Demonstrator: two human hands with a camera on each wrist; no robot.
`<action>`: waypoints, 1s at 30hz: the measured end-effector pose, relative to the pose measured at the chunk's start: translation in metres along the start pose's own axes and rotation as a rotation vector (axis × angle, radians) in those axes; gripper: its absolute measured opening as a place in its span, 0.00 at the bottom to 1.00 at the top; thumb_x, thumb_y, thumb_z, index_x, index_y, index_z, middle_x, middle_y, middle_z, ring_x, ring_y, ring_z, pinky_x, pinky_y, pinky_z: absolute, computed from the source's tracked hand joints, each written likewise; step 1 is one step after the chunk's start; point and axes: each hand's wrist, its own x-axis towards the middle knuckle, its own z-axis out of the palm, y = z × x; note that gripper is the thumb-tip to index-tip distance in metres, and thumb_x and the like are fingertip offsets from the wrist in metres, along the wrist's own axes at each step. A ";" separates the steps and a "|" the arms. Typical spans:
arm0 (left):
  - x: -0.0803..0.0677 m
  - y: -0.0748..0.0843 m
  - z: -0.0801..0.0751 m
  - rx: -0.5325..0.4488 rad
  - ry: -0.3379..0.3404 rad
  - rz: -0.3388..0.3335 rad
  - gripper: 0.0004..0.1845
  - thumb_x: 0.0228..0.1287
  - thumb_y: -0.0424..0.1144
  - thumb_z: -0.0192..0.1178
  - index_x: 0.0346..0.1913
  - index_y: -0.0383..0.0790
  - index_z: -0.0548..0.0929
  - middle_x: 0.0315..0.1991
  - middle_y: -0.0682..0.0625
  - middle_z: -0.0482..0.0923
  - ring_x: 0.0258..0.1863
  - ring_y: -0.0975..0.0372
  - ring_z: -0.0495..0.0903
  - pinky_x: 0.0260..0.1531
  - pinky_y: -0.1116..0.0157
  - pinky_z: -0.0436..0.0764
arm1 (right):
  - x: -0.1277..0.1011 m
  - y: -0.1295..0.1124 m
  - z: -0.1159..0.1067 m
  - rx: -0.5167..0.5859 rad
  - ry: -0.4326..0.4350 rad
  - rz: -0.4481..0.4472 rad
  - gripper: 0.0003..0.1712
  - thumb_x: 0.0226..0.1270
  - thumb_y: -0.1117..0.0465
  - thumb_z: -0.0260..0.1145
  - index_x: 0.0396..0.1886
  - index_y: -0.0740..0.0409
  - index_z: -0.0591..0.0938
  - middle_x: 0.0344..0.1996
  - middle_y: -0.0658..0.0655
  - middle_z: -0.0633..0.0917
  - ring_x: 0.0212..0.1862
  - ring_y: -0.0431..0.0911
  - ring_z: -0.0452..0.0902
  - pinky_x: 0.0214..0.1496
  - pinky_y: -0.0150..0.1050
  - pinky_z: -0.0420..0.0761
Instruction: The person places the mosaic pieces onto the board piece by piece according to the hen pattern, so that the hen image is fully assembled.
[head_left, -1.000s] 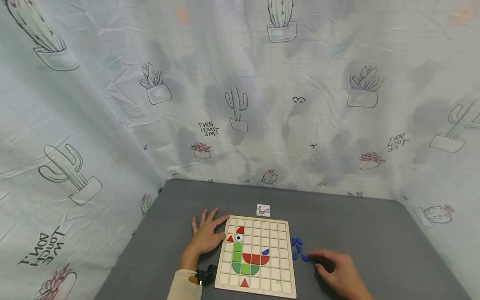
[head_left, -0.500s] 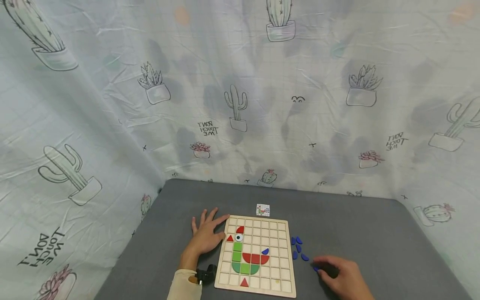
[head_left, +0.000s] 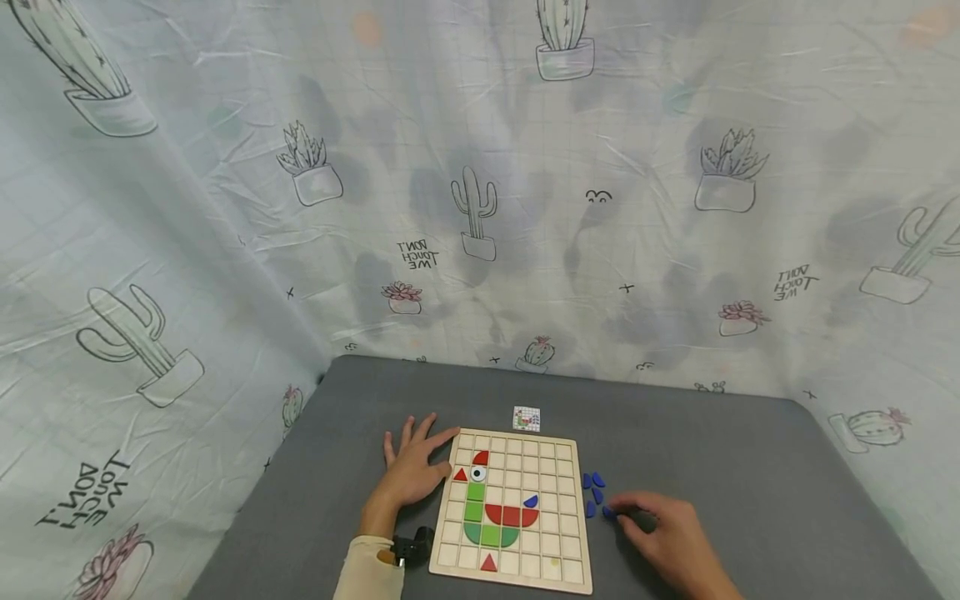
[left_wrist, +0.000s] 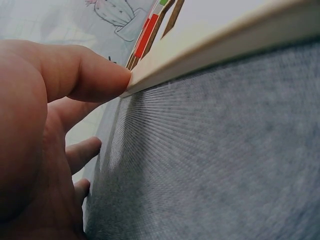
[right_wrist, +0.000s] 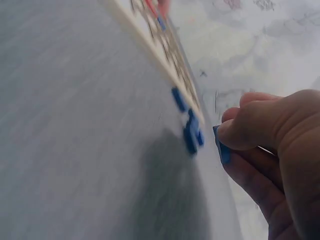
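Cactus-print cloth [head_left: 480,208] hung behind a grey table [head_left: 712,450], where a small picture card [head_left: 527,419] lay just beyond a wooden grid board [head_left: 558,467]. Red and green pieces [head_left: 491,517] sat in its squares with one blue piece [head_left: 531,502]. Loose blue pieces [head_left: 594,492] lay beside its right edge. The left hand [head_left: 411,471] lay flat, fingers spread, thumb touching the board's edge. The right hand [head_left: 663,533] pinched a blue piece [right_wrist: 222,145] near the loose ones.

Blue piece [right_wrist: 223,150] pinched, off table
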 end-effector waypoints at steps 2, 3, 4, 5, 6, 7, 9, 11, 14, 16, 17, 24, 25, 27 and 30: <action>0.000 0.001 -0.001 -0.002 0.002 -0.001 0.33 0.66 0.36 0.66 0.76 0.52 0.82 0.87 0.36 0.58 0.88 0.31 0.41 0.79 0.25 0.24 | 0.010 -0.001 0.004 0.026 0.008 -0.057 0.26 0.45 0.78 0.85 0.40 0.46 0.94 0.37 0.36 0.93 0.39 0.32 0.90 0.43 0.27 0.87; 0.000 0.002 -0.001 -0.004 0.000 -0.003 0.33 0.66 0.36 0.66 0.76 0.52 0.82 0.87 0.36 0.58 0.88 0.31 0.41 0.79 0.25 0.24 | 0.014 -0.002 0.006 0.044 0.007 -0.086 0.25 0.46 0.78 0.85 0.40 0.47 0.94 0.37 0.37 0.93 0.39 0.33 0.90 0.44 0.26 0.87; 0.000 0.002 -0.001 -0.004 -0.001 -0.004 0.33 0.66 0.36 0.66 0.76 0.52 0.82 0.87 0.36 0.58 0.88 0.31 0.41 0.79 0.25 0.24 | 0.019 -0.003 0.009 0.061 -0.003 -0.097 0.25 0.47 0.78 0.85 0.41 0.48 0.94 0.37 0.38 0.93 0.40 0.34 0.90 0.44 0.27 0.88; 0.000 0.002 -0.001 -0.005 -0.003 -0.006 0.33 0.66 0.36 0.66 0.76 0.52 0.82 0.87 0.36 0.58 0.88 0.32 0.41 0.79 0.25 0.23 | 0.023 -0.003 0.011 0.078 -0.016 -0.101 0.25 0.48 0.79 0.84 0.41 0.49 0.94 0.38 0.39 0.93 0.40 0.34 0.91 0.44 0.29 0.88; -0.001 0.002 -0.001 -0.007 -0.006 -0.007 0.33 0.66 0.36 0.66 0.76 0.51 0.82 0.87 0.36 0.58 0.88 0.32 0.41 0.79 0.25 0.23 | 0.027 -0.004 0.014 0.090 -0.029 -0.104 0.24 0.49 0.78 0.83 0.42 0.49 0.94 0.38 0.39 0.94 0.40 0.35 0.91 0.44 0.31 0.89; -0.001 0.002 -0.001 -0.009 -0.009 -0.008 0.33 0.67 0.36 0.66 0.76 0.51 0.82 0.87 0.36 0.58 0.89 0.32 0.40 0.79 0.26 0.23 | 0.031 -0.004 0.016 0.101 -0.044 -0.103 0.24 0.51 0.78 0.83 0.43 0.50 0.94 0.39 0.39 0.94 0.41 0.35 0.91 0.44 0.33 0.90; 0.000 0.002 -0.001 -0.009 -0.012 -0.008 0.33 0.67 0.36 0.66 0.77 0.52 0.82 0.88 0.36 0.57 0.89 0.32 0.40 0.79 0.26 0.23 | 0.038 -0.005 0.022 0.121 -0.076 -0.111 0.23 0.53 0.78 0.82 0.44 0.51 0.94 0.40 0.41 0.94 0.42 0.35 0.91 0.43 0.38 0.91; 0.000 0.002 -0.001 -0.010 -0.012 -0.006 0.33 0.67 0.36 0.66 0.77 0.52 0.82 0.88 0.36 0.57 0.89 0.32 0.40 0.79 0.26 0.23 | 0.045 -0.004 0.027 0.126 -0.105 -0.125 0.21 0.56 0.77 0.81 0.45 0.51 0.94 0.41 0.41 0.94 0.43 0.35 0.91 0.43 0.41 0.92; 0.000 0.002 -0.001 -0.012 -0.009 -0.001 0.33 0.67 0.36 0.66 0.76 0.52 0.82 0.87 0.36 0.57 0.89 0.32 0.40 0.79 0.25 0.23 | 0.055 -0.004 0.036 0.140 -0.157 -0.146 0.19 0.59 0.75 0.79 0.46 0.50 0.94 0.43 0.42 0.94 0.44 0.36 0.91 0.44 0.42 0.92; 0.000 0.002 -0.002 -0.012 -0.007 0.000 0.33 0.67 0.36 0.67 0.76 0.52 0.82 0.87 0.36 0.58 0.89 0.32 0.40 0.79 0.25 0.23 | 0.060 -0.004 0.042 0.155 -0.197 -0.159 0.18 0.61 0.74 0.79 0.46 0.50 0.94 0.43 0.43 0.94 0.44 0.38 0.91 0.43 0.41 0.91; 0.000 0.002 -0.001 -0.011 -0.007 0.000 0.33 0.67 0.36 0.67 0.76 0.52 0.82 0.87 0.36 0.58 0.89 0.32 0.40 0.79 0.25 0.24 | 0.062 -0.005 0.045 0.165 -0.217 -0.165 0.17 0.63 0.73 0.78 0.46 0.50 0.94 0.43 0.44 0.94 0.43 0.38 0.90 0.42 0.41 0.91; 0.000 0.002 -0.001 -0.010 -0.007 -0.001 0.33 0.67 0.36 0.66 0.76 0.52 0.82 0.87 0.37 0.58 0.89 0.32 0.41 0.79 0.26 0.24 | 0.072 -0.009 0.063 0.188 -0.315 -0.183 0.15 0.65 0.73 0.77 0.46 0.50 0.94 0.44 0.44 0.94 0.46 0.37 0.90 0.47 0.39 0.92; 0.000 0.002 -0.001 -0.010 -0.006 0.000 0.33 0.67 0.36 0.67 0.76 0.52 0.82 0.87 0.36 0.58 0.89 0.32 0.41 0.79 0.25 0.24 | 0.073 -0.010 0.065 0.185 -0.317 -0.196 0.16 0.65 0.73 0.77 0.45 0.50 0.94 0.43 0.43 0.94 0.47 0.36 0.90 0.48 0.40 0.92; 0.000 0.002 -0.002 -0.009 -0.005 0.001 0.33 0.66 0.36 0.66 0.76 0.52 0.82 0.87 0.36 0.58 0.89 0.32 0.41 0.79 0.25 0.24 | 0.073 -0.012 0.067 0.191 -0.309 -0.218 0.16 0.64 0.74 0.77 0.44 0.50 0.94 0.42 0.43 0.94 0.47 0.36 0.90 0.48 0.40 0.92; 0.000 0.002 -0.002 -0.010 -0.002 0.002 0.33 0.66 0.36 0.66 0.76 0.52 0.82 0.87 0.36 0.58 0.88 0.32 0.41 0.79 0.25 0.24 | 0.074 -0.014 0.069 0.197 -0.293 -0.245 0.17 0.62 0.75 0.77 0.44 0.50 0.94 0.42 0.43 0.94 0.46 0.36 0.90 0.48 0.41 0.93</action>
